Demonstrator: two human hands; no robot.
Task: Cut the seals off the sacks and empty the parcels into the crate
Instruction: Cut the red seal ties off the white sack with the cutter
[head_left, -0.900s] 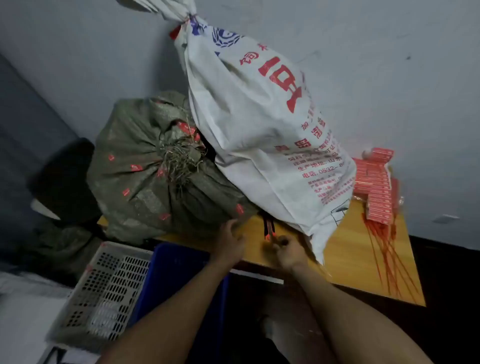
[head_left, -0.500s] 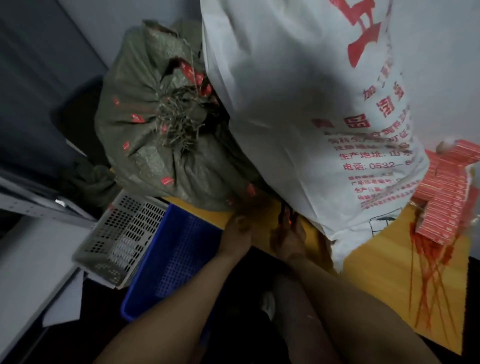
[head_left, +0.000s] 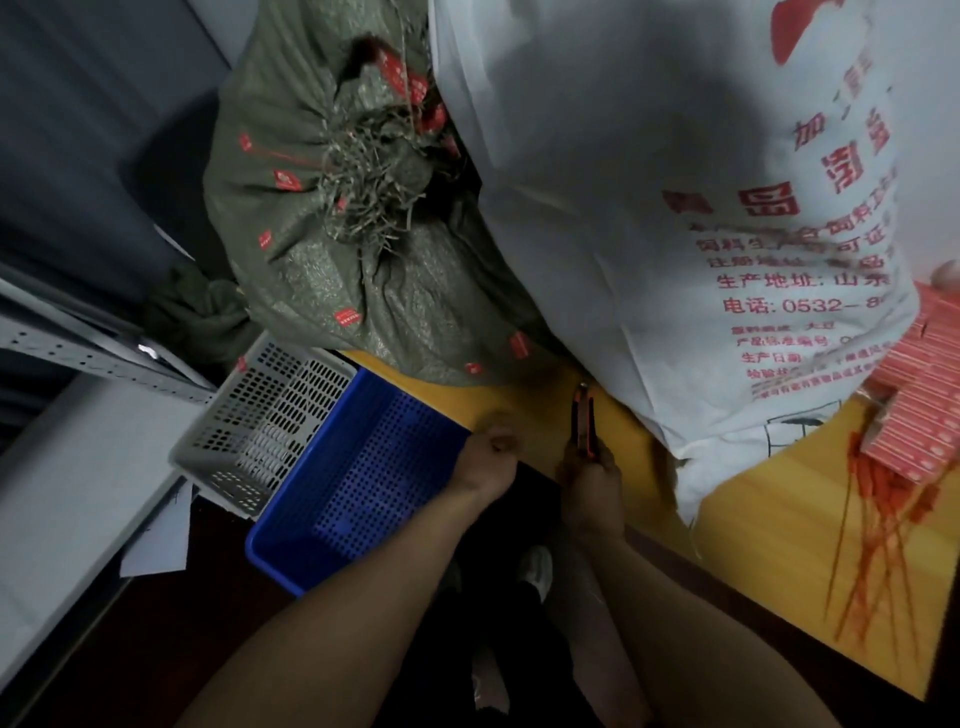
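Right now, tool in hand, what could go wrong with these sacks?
1. The white sack leans tilted over the cutting tool in the right hand; it might slump onto it.
2. The blue crate sits beside the table, left of that sack, so parcels could miss it.

left hand (head_left: 488, 460) has drawn back from the green sack (head_left: 374, 306).

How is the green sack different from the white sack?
The green sack is dull olive with small red tags; the white sack carries big red writing. The green sack shows its frayed, bunched mouth; the white sack's mouth is out of view. Both sit on the yellow table, side by side.
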